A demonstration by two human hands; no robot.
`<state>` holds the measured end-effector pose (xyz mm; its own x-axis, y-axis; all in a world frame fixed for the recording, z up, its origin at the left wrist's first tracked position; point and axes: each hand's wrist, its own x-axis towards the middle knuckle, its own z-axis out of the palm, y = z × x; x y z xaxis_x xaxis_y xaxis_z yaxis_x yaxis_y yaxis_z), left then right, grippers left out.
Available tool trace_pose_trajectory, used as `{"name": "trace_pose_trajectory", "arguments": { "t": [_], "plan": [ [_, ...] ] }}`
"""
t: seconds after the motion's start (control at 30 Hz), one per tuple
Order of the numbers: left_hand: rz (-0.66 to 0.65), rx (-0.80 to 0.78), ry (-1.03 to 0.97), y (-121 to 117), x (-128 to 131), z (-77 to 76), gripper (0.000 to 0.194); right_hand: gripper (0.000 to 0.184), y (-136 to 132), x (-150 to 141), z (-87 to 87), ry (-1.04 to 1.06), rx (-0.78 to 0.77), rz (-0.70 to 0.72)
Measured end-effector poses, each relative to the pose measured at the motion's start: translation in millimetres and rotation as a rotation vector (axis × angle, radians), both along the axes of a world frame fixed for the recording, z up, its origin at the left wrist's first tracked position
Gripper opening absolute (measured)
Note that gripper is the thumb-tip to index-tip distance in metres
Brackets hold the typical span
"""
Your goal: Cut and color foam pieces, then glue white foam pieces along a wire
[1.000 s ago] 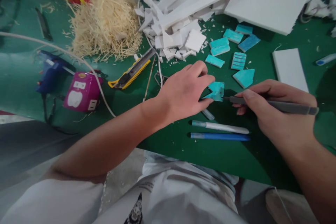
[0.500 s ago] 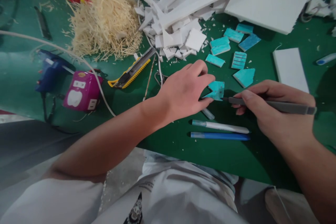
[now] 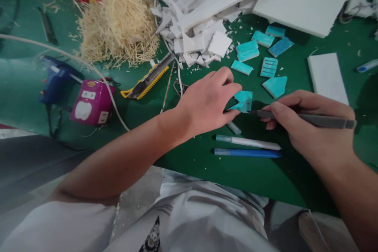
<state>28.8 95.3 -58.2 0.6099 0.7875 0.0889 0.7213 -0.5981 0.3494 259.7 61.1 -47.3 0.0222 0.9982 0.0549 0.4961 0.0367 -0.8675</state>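
Note:
My left hand (image 3: 208,100) holds a small turquoise foam piece (image 3: 245,101) flat on the green table, its left part gripped between thumb and fingers. Dark dots mark the right side of that piece. In my right hand (image 3: 313,122) is a dark grey pen (image 3: 321,121), its tip at the lower right edge of the foam piece. Just above lie several more turquoise pieces, among them a striped one (image 3: 269,67) and a pointed one (image 3: 275,87). Below my hands rest a white marker (image 3: 254,142) and a blue marker (image 3: 248,153), side by side.
A yellow utility knife (image 3: 149,76) lies left of my left hand. Further left are a magenta power adapter (image 3: 93,102), a blue glue gun (image 3: 56,78) and a white cable. Behind are a straw heap (image 3: 118,27), white foam scraps (image 3: 203,39) and a large foam board (image 3: 307,4).
The pen tip has shifted very slightly left along the foam piece's lower right edge, and my right hand with it. My left hand keeps the same hold.

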Motion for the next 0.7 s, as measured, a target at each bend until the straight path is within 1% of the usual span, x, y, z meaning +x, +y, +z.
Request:
{"name": "trace_pose_trajectory", "arguments": {
  "t": [0.1, 0.2, 0.43, 0.5, 0.6, 0.7],
  "plan": [
    [0.01, 0.001, 0.004, -0.2, 0.3, 0.3, 0.035, 0.02, -0.7, 2.1, -2.9, 0.007, 0.046, 0.006],
    [0.007, -0.001, 0.009, -0.8, 0.8, 0.8, 0.036, 0.02, -1.6, 3.8, -5.2, -0.015, 0.058, 0.016],
    [0.0, -0.003, 0.004, -1.7, 0.4, 0.8, 0.036, 0.016, 0.3, 0.6, -6.0, 0.011, 0.079, -0.077],
    [-0.002, -0.006, 0.007, -1.7, 0.7, 0.8, 0.036, 0.016, 0.8, -0.8, -4.5, 0.02, 0.059, -0.089],
    [0.003, -0.009, 0.008, -1.9, 1.6, 1.0, 0.035, 0.016, 1.4, -3.3, 0.0, 0.024, -0.011, -0.094],
    [0.001, -0.007, 0.008, -1.9, 2.2, 1.2, 0.035, 0.018, 2.2, -5.7, 4.2, 0.019, -0.032, -0.087]
  ]
}}
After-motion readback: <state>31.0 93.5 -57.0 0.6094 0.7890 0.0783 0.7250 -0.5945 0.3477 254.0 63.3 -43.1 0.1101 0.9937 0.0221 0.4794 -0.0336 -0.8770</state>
